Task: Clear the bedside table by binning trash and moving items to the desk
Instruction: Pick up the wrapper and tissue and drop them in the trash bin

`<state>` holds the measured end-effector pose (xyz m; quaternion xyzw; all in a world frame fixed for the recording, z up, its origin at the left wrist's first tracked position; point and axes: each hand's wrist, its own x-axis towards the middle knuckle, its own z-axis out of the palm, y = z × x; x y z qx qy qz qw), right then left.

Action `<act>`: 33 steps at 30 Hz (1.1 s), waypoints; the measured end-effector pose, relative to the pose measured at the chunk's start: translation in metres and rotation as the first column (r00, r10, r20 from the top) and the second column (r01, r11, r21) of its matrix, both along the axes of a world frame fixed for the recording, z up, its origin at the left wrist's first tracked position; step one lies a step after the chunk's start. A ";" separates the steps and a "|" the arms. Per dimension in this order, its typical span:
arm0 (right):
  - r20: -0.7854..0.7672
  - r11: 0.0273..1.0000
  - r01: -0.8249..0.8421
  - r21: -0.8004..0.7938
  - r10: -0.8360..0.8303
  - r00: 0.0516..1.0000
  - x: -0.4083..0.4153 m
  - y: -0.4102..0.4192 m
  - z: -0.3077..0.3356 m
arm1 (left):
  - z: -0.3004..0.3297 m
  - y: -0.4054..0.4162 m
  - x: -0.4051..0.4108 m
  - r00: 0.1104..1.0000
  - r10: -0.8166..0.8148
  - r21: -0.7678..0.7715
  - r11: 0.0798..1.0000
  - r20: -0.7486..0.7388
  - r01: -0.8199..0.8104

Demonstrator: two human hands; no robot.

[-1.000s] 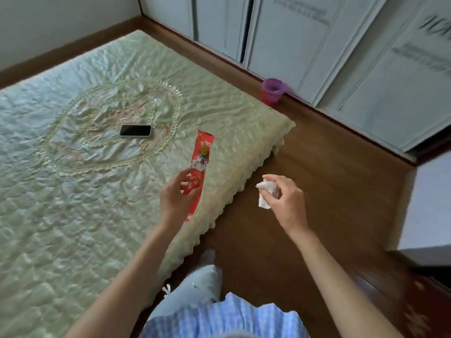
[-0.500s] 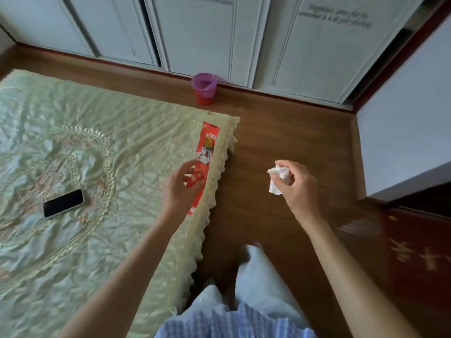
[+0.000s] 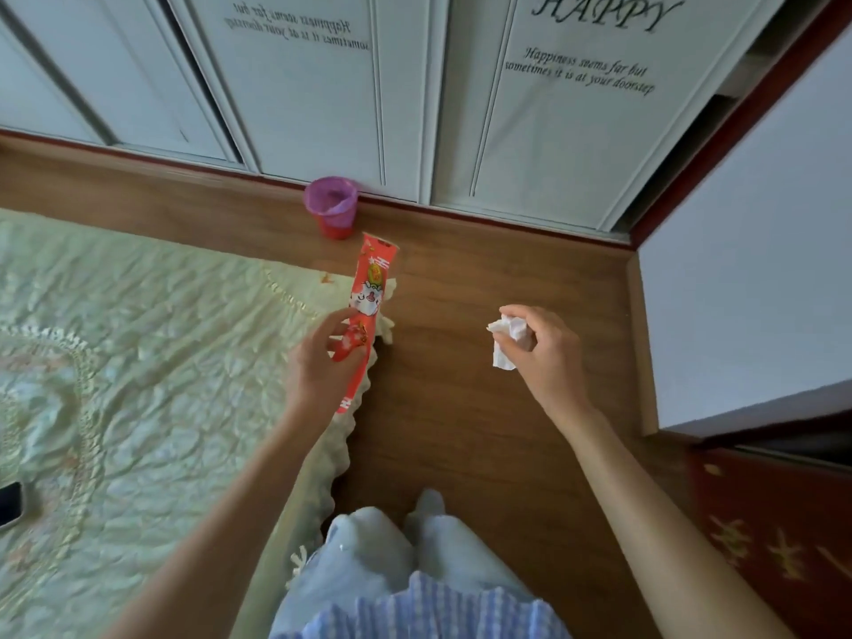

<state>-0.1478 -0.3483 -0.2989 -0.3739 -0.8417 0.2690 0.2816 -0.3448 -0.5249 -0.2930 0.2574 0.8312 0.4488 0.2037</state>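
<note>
Head cam: both bits of trash are in hand but nothing's binned yet, so I'd say early on. Left hand point(image 3: 322, 362) pinches the red wrapper point(image 3: 369, 306) by the bed corner, right hand point(image 3: 539, 348) is curled round a crumpled tissue point(image 3: 507, 339). The little bin point(image 3: 332, 207) sits ahead by the wardrobe.

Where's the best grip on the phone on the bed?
Pinch the phone across its two long edges, coming from straight above. It lies flat, screen up, on the soft bedspread, so the quilt gives under the fingertips. Only its right end shows at the frame's left edge; the rest is cut off.
</note>
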 end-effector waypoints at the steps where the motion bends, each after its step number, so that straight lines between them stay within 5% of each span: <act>1: 0.005 1.000 -0.011 -0.002 0.011 1.000 -0.004 0.017 0.001 | 0.000 0.014 -0.003 1.000 0.007 -0.012 1.000 -0.007 -0.007; 17: 0.060 0.994 -0.106 -0.030 0.108 0.992 -0.138 0.238 -0.011 | -0.021 0.225 -0.130 1.000 0.019 -0.067 0.998 -0.009 -0.020; 33: 0.121 0.948 -0.292 -0.128 0.307 0.944 -0.341 0.408 -0.027 | -0.038 0.372 -0.284 0.966 0.242 -0.058 0.970 0.088 -0.238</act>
